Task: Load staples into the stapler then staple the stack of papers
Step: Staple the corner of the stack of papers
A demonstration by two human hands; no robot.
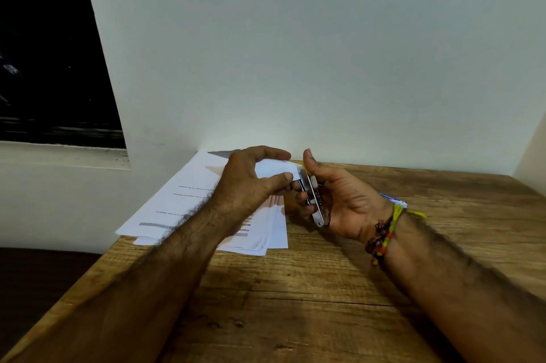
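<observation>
My right hand (342,203) grips a small metal stapler (314,200) with a yellow part showing behind the thumb; fingers and thumb wrap round it and hold it above the wooden table (295,288). Its mouth sits at the raised corner of a stack of white printed papers (192,200). My left hand (251,182) pinches that lifted corner between thumb and fingers, right beside the stapler. The rest of the stack lies fanned on the table's far left corner, partly under my left forearm. No loose staples are visible.
A white wall stands just behind the table. A dark window (53,52) with a sill is at the left. A small blue-and-white item (393,199) peeks out behind my right wrist. The table's left edge drops off beside the papers.
</observation>
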